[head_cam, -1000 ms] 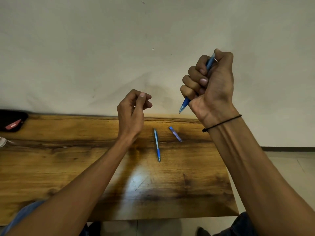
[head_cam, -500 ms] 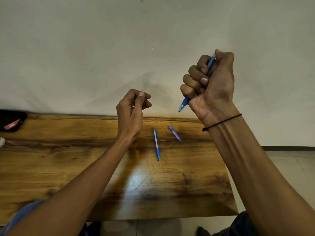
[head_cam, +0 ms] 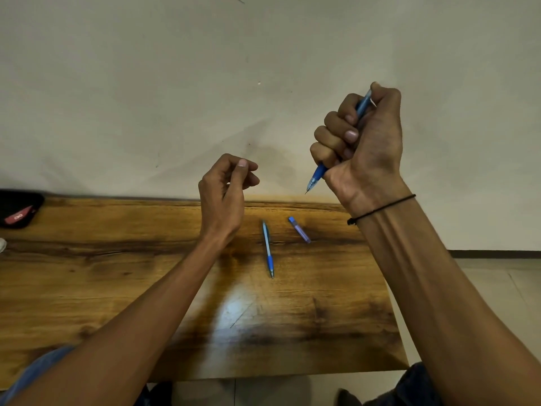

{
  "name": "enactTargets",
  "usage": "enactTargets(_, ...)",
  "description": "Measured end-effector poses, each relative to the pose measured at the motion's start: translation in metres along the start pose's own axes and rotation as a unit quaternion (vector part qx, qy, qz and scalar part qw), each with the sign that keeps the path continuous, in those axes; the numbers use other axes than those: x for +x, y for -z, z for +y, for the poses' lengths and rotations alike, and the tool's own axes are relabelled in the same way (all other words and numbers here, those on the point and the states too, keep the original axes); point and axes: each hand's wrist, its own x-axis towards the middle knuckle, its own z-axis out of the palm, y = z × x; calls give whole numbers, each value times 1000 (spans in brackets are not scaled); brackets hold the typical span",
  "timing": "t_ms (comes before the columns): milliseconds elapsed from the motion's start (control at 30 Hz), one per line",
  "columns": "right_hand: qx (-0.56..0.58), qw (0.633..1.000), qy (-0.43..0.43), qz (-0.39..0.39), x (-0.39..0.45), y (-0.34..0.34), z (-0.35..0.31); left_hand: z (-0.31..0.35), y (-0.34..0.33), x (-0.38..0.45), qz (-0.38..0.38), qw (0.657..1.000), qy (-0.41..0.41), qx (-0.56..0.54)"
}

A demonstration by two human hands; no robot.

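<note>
Unmoved, right hand (head_cam: 363,142) grips pencil (head_cam: 317,174), left hand (head_cam: 224,191) apart.

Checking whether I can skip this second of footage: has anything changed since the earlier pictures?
Nothing visibly changed. The right hand still grips the blue pencil tip down; the left hand stays raised, fingers curled. The second pencil and the lead case lie on the table as before.
</note>
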Motion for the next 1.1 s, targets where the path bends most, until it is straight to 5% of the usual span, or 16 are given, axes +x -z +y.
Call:
enactTargets(767, -10, 1000, -7, 1, 9, 8, 6, 2, 0, -1, -7, 1000, 8, -4)
enactTargets(1100, -220, 972, -12, 88, 31, 42, 42, -2, -1, -2, -84, 995, 59, 10)
